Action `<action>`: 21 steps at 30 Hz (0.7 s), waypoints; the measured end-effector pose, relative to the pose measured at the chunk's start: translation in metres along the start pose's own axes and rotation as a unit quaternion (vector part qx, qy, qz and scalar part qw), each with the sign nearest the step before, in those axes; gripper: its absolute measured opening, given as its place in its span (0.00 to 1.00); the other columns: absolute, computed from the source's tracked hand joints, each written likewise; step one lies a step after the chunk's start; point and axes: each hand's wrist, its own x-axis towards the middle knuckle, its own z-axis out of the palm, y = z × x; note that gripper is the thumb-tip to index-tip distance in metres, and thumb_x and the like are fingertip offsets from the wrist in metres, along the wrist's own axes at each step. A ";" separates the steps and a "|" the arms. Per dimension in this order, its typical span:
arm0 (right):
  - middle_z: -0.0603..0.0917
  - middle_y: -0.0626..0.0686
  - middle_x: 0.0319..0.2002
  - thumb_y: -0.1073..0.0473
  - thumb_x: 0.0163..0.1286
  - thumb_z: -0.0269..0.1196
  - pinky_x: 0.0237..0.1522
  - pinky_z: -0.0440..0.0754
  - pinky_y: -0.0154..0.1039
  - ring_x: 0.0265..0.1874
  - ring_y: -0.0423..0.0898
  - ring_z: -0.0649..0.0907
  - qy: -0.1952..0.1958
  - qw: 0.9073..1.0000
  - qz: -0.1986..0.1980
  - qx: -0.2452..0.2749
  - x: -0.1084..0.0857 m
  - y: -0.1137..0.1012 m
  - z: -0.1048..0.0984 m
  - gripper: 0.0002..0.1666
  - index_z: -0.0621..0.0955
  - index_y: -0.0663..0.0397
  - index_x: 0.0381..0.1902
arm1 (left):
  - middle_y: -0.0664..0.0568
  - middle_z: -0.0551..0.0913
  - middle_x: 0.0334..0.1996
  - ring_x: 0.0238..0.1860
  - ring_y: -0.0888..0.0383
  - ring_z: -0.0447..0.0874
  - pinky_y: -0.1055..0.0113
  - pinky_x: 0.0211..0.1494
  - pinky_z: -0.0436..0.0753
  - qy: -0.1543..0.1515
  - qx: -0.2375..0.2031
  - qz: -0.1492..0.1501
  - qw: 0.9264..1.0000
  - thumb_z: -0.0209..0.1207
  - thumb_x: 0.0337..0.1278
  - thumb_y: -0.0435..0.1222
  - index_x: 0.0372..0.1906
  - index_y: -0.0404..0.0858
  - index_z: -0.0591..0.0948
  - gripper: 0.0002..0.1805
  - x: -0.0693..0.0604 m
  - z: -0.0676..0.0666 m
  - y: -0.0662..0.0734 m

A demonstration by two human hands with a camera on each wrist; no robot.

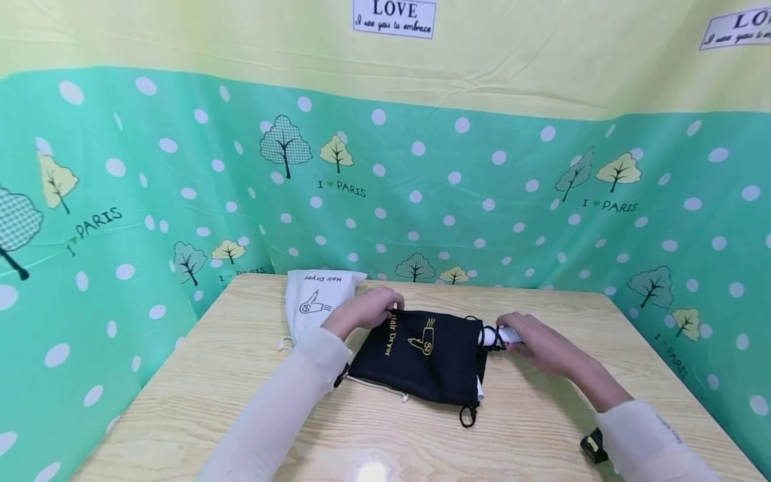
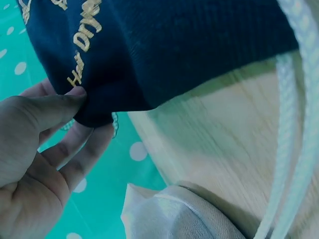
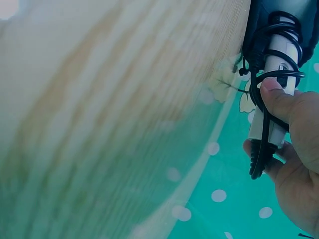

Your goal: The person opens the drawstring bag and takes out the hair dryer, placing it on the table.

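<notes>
A black drawstring bag (image 1: 415, 358) lettered "Hair Dryer" in gold lies tilted over the wooden table. My left hand (image 1: 375, 306) pinches its closed corner between thumb and fingers, as the left wrist view shows with the black cloth (image 2: 124, 64) lifted. From the bag's mouth on the right sticks the white handle of a hair dryer (image 3: 279, 60), a black cord (image 3: 261, 114) wound around it. My right hand (image 1: 536, 341) grips this handle near its end. The dryer's other end is hidden inside the bag.
A white drawstring bag (image 1: 319, 294), also lettered "Hair Dryer", lies at the table's back left. White cord (image 2: 286, 99) shows by the black bag. A green and yellow patterned cloth (image 1: 385, 201) hangs behind the wooden table (image 1: 229, 402).
</notes>
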 end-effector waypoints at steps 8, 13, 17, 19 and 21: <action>0.81 0.47 0.45 0.68 0.65 0.70 0.43 0.80 0.48 0.42 0.45 0.78 0.003 1.000 -0.001 -0.007 -0.002 -0.001 -0.002 0.24 0.77 0.56 0.57 | 0.56 0.77 0.27 0.33 0.60 0.75 0.65 0.43 0.78 0.007 -0.017 0.011 1.000 0.63 0.61 0.23 0.45 0.43 0.87 0.14 -0.007 -0.002 -0.009; 0.82 0.50 0.47 0.69 0.65 0.70 0.44 0.81 0.51 0.43 0.48 0.80 0.007 1.000 0.000 -0.023 -0.010 0.003 -0.007 0.25 0.76 0.60 0.59 | 0.54 0.78 0.27 0.32 0.58 0.75 0.63 0.42 0.79 0.008 -0.008 -0.014 1.000 0.63 0.58 0.21 0.44 0.42 0.87 0.15 -0.014 -0.008 -0.010; 0.82 0.53 0.48 0.70 0.64 0.70 0.44 0.81 0.52 0.44 0.50 0.81 0.012 0.999 0.004 -0.031 -0.016 0.010 -0.008 0.26 0.75 0.62 0.59 | 0.50 0.82 0.31 0.34 0.57 0.76 0.62 0.44 0.80 -0.003 0.005 -0.017 1.000 0.63 0.58 0.22 0.45 0.42 0.87 0.15 -0.015 -0.010 -0.007; 0.82 0.53 0.49 0.70 0.64 0.70 0.44 0.81 0.52 0.44 0.50 0.81 0.011 0.999 0.004 -0.031 -0.017 0.013 -0.007 0.26 0.75 0.61 0.59 | 0.50 0.82 0.33 0.35 0.56 0.76 0.62 0.44 0.80 -0.013 0.009 -0.020 1.000 0.63 0.59 0.23 0.46 0.41 0.86 0.14 -0.014 -0.011 -0.004; 0.82 0.53 0.48 0.70 0.64 0.70 0.44 0.81 0.51 0.43 0.49 0.81 0.009 1.000 0.003 -0.028 -0.016 0.014 -0.007 0.26 0.75 0.61 0.59 | 0.51 0.82 0.33 0.35 0.57 0.77 0.63 0.44 0.81 -0.020 0.017 -0.032 0.999 0.63 0.59 0.24 0.47 0.42 0.86 0.14 -0.013 -0.011 -0.001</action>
